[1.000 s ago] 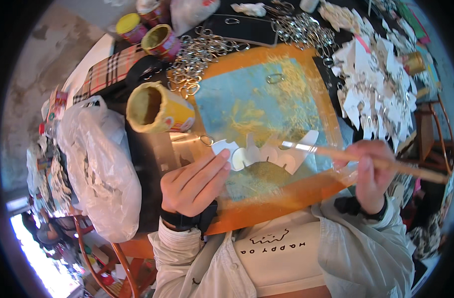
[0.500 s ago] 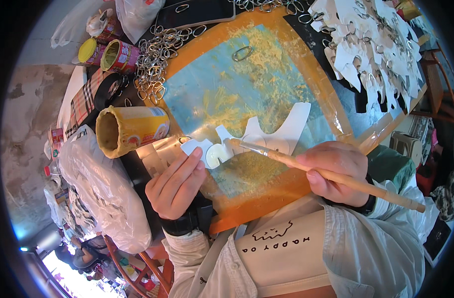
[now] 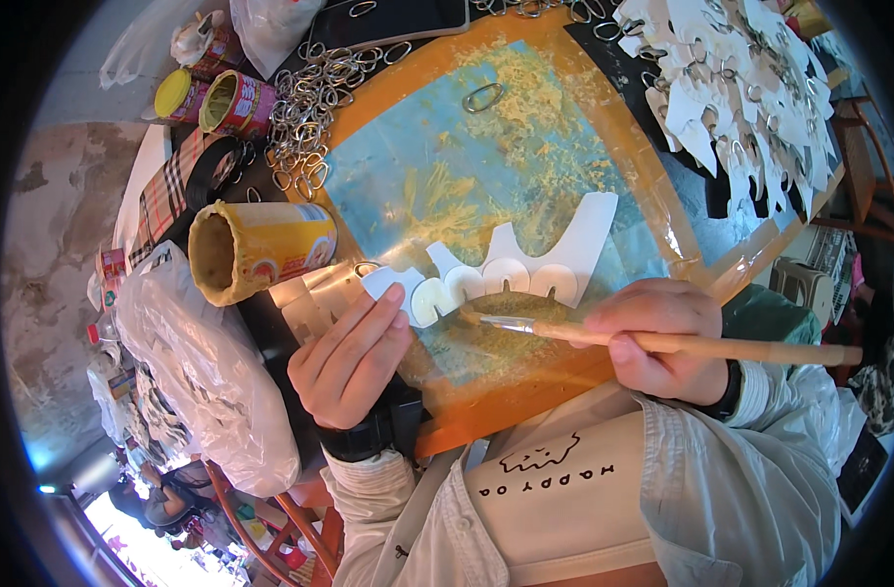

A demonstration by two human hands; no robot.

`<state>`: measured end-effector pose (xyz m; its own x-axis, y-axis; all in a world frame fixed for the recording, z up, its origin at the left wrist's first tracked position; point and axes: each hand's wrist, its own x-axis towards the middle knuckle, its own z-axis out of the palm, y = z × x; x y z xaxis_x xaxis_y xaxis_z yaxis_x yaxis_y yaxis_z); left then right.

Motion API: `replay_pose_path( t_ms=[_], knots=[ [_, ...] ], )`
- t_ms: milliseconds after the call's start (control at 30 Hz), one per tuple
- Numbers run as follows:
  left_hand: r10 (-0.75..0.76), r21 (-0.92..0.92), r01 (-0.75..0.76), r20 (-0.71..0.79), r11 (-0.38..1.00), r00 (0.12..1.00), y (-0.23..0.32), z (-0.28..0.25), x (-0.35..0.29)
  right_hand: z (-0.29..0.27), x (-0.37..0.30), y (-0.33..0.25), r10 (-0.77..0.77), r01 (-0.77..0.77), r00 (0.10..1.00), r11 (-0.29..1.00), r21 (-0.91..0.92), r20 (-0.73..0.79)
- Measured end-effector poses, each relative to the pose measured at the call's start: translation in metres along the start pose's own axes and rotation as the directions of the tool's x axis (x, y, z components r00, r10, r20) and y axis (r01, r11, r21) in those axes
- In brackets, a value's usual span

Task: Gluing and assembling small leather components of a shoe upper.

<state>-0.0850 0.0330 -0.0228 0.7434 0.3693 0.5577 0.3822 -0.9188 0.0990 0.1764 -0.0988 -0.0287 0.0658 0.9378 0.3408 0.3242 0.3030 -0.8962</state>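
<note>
The fingers of my left hand (image 3: 354,357) press together on the left end of a white cut-out piece (image 3: 555,259). This flat piece has pointed prongs on its far edge and rounded, notched lobes along its near edge; the left lobes look wet. In my right hand (image 3: 662,338) is a brush (image 3: 603,336) with a long wooden handle, gripped near its ferrule. Its bristle tip is just below the lobes, over the blue sheet (image 3: 388,147) smeared with yellow residue. Close to my left fingertips lies a metal oval ring (image 3: 367,267).
A yellow can (image 3: 310,240) with a crusted rim is left of the sheet. Beyond it are piled metal rings (image 3: 315,93) and pink cans (image 3: 242,106). Another ring (image 3: 483,97) lies on the sheet. White pieces with rings (image 3: 731,88) cover the far right; a plastic bag (image 3: 212,382) sits left.
The brush tip has moved off the piece's left prong, down and slightly right, and the handle is now nearly level. My left hand stays on the piece, which shifted slightly.
</note>
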Motion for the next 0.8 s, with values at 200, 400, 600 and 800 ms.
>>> replay_pose_path(
  t_ms=[200, 400, 600, 800],
  knots=[
    [0.000, -0.012, -0.001, -0.026, 1.000, 1.000, 0.000, 0.000, 0.001, -0.005, 0.003, -0.003, 0.058, -0.059, 0.998, 0.998, 0.035, 0.015],
    [0.003, -0.014, -0.004, -0.023, 1.000, 1.000, -0.001, 0.001, 0.001, -0.007, 0.002, -0.002, 0.064, -0.062, 0.997, 0.997, 0.051, -0.045],
    [-0.001, -0.005, 0.001, -0.029, 1.000, 1.000, 0.000, 0.002, -0.001, 0.007, 0.007, 0.006, 0.067, -0.067, 0.995, 0.998, 0.009, -0.072],
    [0.006, 0.001, -0.006, -0.025, 1.000, 1.000, -0.001, 0.003, -0.001, 0.009, 0.004, 0.004, 0.081, -0.076, 0.995, 0.992, 0.105, -0.054]
  ],
)
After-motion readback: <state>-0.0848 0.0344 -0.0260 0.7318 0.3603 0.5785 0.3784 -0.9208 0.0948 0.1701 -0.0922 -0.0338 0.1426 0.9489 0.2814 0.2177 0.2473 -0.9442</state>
